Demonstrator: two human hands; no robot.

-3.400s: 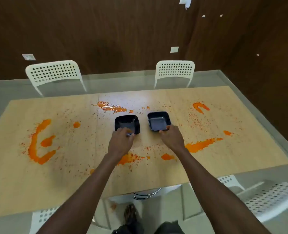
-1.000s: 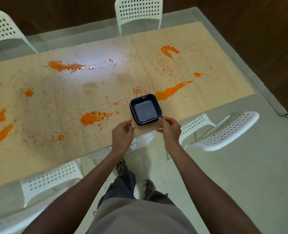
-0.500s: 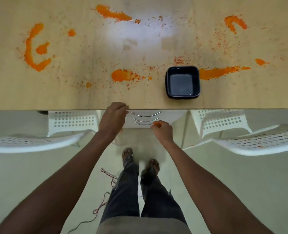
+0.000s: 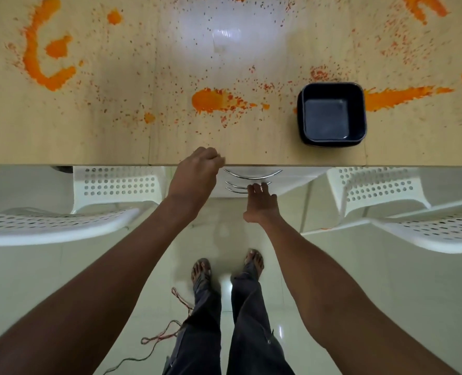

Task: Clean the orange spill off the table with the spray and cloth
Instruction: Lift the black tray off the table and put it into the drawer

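Observation:
Orange spill covers the wooden table [image 4: 62, 142]: a large curved smear [image 4: 35, 58] at far left, a blob [image 4: 208, 100] in the middle, a long streak [image 4: 402, 96] at right, and fine specks all over. Two stacked black square bowls [image 4: 332, 115] sit near the table's front edge, beside the streak. My left hand [image 4: 194, 177] rests curled at the table's front edge and holds nothing. Below the tabletop, my right hand [image 4: 261, 204] reaches to a white drawer unit, its fingertips hooked on the lowest metal drawer handle [image 4: 238, 188]. No spray bottle or cloth is in view.
White perforated chairs stand tucked under the table on the left [image 4: 62, 226] and right [image 4: 386, 190]. My legs and sandalled feet [image 4: 224, 269] stand on a pale tiled floor. A thin loose cord [image 4: 165, 334] lies on the floor by my left foot.
My view has tipped down from across the table to straight over its front edge. The bowls were stacked, slid to the front right and released. My right hand moved onto the drawer handle.

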